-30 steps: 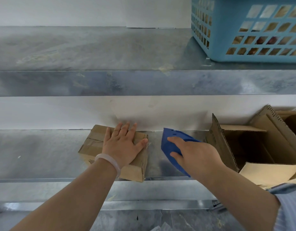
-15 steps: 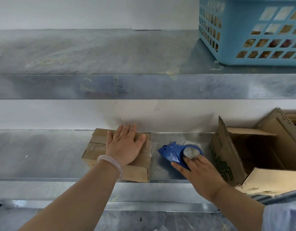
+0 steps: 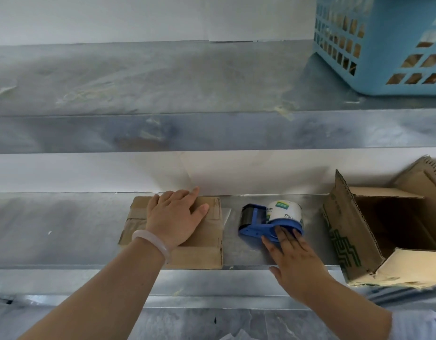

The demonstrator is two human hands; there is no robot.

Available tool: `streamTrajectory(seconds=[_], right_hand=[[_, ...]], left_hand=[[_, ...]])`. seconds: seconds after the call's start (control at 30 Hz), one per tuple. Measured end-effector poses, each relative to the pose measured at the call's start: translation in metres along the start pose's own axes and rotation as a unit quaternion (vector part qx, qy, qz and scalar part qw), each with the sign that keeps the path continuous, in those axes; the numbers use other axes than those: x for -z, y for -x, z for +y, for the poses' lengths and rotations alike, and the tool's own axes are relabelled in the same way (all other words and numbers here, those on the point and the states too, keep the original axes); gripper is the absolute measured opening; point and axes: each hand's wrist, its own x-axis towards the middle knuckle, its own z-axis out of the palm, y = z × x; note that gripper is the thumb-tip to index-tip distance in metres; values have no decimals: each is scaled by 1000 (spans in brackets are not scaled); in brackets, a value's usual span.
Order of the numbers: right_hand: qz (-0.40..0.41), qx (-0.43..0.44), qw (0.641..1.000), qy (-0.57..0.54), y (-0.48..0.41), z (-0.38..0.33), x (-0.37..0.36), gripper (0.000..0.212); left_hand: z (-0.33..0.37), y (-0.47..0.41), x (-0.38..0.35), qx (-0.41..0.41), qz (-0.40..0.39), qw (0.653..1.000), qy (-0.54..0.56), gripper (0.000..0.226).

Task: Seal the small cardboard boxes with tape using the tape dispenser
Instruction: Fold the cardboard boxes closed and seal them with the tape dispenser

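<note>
Cardboard box [image 3: 204, 244], the small one, is sitting on the lower metal shelf [image 3: 52, 229], close to the front edge and a bit left of the middle. Flaps are down and there's brownish tape across the top and down the left side. The person's left hand [image 3: 174, 219] lies flat on the lid, fingers straight and spread and pointing at the back wall, so it's pressing rather than gripping. There's a pale bangle [image 3: 152, 241] on that wrist.

Just right of the box, not touching it, the blue tape dispenser [image 3: 255, 218] is resting on the same shelf with its white roll [image 3: 284, 211] loaded and the cutter end facing the box. The right hand [image 3: 295, 261] is stretched out with relaxed, straight fingers, and the fingertips [image 3: 282, 235] are touching the dispenser's blue frame, nothing wrapped around it.

Further right there's a bigger open carton [image 3: 344, 231] with green print and its flaps hanging loose. Up on the higher shelf [image 3: 163, 82], a light blue plastic basket [image 3: 383, 45] sits in the right corner with stuff inside I can't make out.
</note>
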Motion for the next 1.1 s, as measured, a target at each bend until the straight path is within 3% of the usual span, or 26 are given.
streamTrajectory(seconds=[0.07, 0.13, 0.2, 0.27, 0.4, 0.43, 0.6, 0.8, 0.93, 1.0, 1.1], right_hand=[[35, -23, 998, -53, 11, -10, 16, 47], [108, -41, 979, -171, 24, -22, 33, 44], [127, -51, 939, -316, 27, -40, 61, 43], [137, -72, 882, -445, 11, -62, 84, 48], [56, -132, 725, -673, -37, -108, 112, 55], [29, -146, 702, -696, -46, -116, 114, 57], [-35, -180, 657, -731, -60, -127, 123, 55], [-3, -215, 696, -686, -66, -128, 117, 54], [9, -234, 737, -634, -64, -129, 110, 58], [60, -230, 790, -565, -63, -131, 110, 60], [189, -25, 925, -330, -53, -135, 108, 56]], left_hand=[[-4, -1, 0, -29, -4, 1000, 5, 60], [-11, 1, 6, -57, 5, 994, 95, 58], [-23, 6, 13, -67, 51, 980, 180, 55], [-39, 13, 15, -91, 108, 980, 143, 63], [-64, 24, 0, -174, 34, 983, 44, 83], [-66, 25, -5, -189, 36, 981, 2, 80], [-69, 24, -13, -203, 45, 975, -81, 65], [-69, 22, -14, -210, 30, 975, -70, 72], [-71, 27, -9, -198, 63, 978, -23, 73], [-77, 30, -5, -205, 63, 977, 8, 69], [-83, 32, -5, -264, 52, 963, -21, 61]])
